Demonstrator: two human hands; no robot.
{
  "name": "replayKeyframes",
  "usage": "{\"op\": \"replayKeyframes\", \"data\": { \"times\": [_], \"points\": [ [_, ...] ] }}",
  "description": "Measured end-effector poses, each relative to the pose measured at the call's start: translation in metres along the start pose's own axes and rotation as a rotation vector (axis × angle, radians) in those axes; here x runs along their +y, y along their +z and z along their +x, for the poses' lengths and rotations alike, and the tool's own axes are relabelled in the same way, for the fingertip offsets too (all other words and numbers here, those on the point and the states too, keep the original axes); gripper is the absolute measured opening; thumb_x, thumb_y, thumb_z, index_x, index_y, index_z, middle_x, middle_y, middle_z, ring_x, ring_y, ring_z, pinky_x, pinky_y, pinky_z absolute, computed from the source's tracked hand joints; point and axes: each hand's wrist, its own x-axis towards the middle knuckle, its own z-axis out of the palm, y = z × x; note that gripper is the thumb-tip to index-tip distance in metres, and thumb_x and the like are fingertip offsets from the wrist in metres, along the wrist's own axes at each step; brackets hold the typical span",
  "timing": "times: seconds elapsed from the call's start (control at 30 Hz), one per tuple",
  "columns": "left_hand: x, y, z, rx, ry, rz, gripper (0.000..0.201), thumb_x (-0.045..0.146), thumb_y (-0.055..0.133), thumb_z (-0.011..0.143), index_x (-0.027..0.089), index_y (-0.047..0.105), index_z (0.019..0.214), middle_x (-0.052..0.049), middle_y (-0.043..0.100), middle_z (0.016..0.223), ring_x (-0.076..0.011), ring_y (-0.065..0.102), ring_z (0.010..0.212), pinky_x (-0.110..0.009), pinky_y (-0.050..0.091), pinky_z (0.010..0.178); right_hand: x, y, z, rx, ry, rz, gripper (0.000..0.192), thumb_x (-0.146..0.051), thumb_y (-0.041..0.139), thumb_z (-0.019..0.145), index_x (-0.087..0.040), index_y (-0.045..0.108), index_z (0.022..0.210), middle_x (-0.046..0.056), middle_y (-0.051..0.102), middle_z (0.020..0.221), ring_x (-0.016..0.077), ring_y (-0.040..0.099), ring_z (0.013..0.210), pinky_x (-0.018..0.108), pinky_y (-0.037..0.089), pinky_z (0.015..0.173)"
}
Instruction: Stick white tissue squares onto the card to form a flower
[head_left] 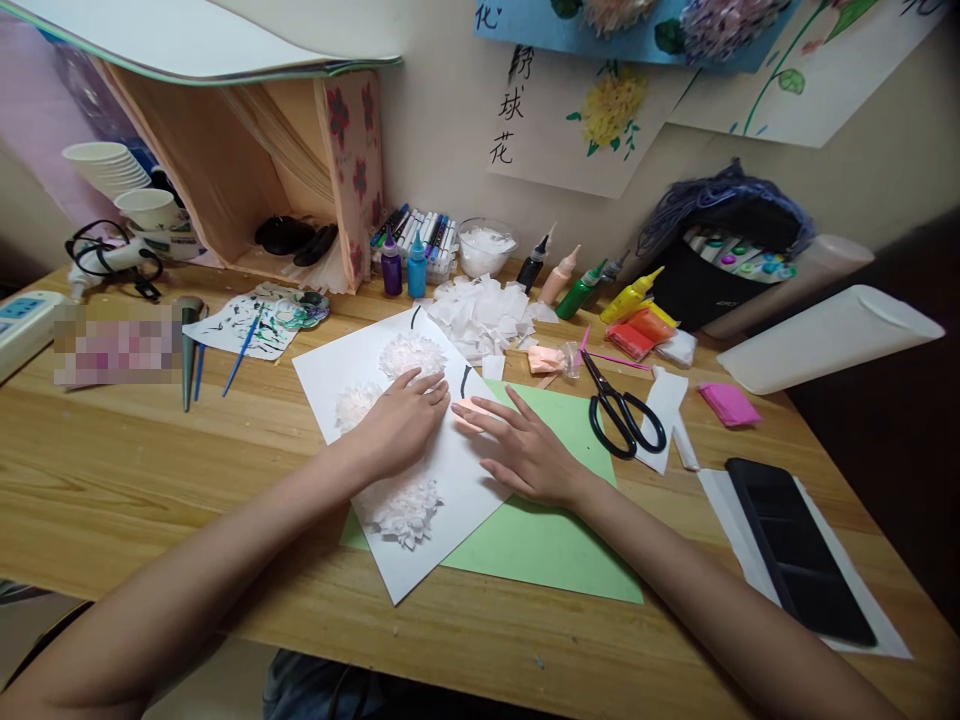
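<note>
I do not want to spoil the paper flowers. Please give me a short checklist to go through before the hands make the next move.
1. Left hand lies flat on the white sheet: ok.
2. Right hand lies open beside the pink piece: ok.
3. White sheet lies on the green paper: ok.
4. Tissue flowers stuck fast: cannot tell.
5. Scissors lie apart from both hands: ok.
6. Paint bottles capped: ok, as far as visible.

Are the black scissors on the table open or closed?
Closed. The black scissors lie flat on the table, blades together in one line and the two handle loops side by side. Neither hand touches them.
</note>
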Motion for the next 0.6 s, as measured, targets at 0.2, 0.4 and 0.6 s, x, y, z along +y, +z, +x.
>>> {"op": "replayKeyframes", "data": {
  "times": [0.2,0.4,0.6],
  "points": [
    [0.0009,-0.0008,0.0007,-0.009,-0.012,-0.007,0.039,0.009,0.034,0.087,0.009,0.055,0.120,-0.010,0.055,0.129,-0.0215,0.036,0.131,-0.041,0.022,0.109,-0.0002,0.0005,0.0003,-0.037,0.032,-0.016,0.052,-0.039,0.039,0.091,-0.020,0.030,0.138,0.007,0.044,0.140,0.0196,0.028,0.136,0.052,0.009,0.115],
    [0.0009,-0.0008,0.0007,-0.006,-0.005,-0.009,0.039,0.009,0.037,0.085,0.010,0.055,0.119,-0.010,0.056,0.128,-0.0218,0.036,0.131,-0.042,0.022,0.109,0.0006,0.0016,0.0004,-0.033,0.015,-0.008,0.052,-0.041,0.040,0.090,-0.022,0.032,0.137,0.003,0.044,0.140,0.0220,0.023,0.138,0.054,0.008,0.114],
    [0.0009,0.0008,0.0002,0.007,-0.012,-0.004,0.038,0.010,0.034,0.087,0.010,0.056,0.119,-0.009,0.056,0.128,-0.0215,0.036,0.130,-0.041,0.023,0.109,0.0009,0.0016,0.0010,-0.028,0.066,0.009,0.054,-0.043,0.040,0.090,-0.022,0.030,0.139,0.005,0.045,0.139,0.0230,0.026,0.137,0.055,0.010,0.114]
  ]
}}
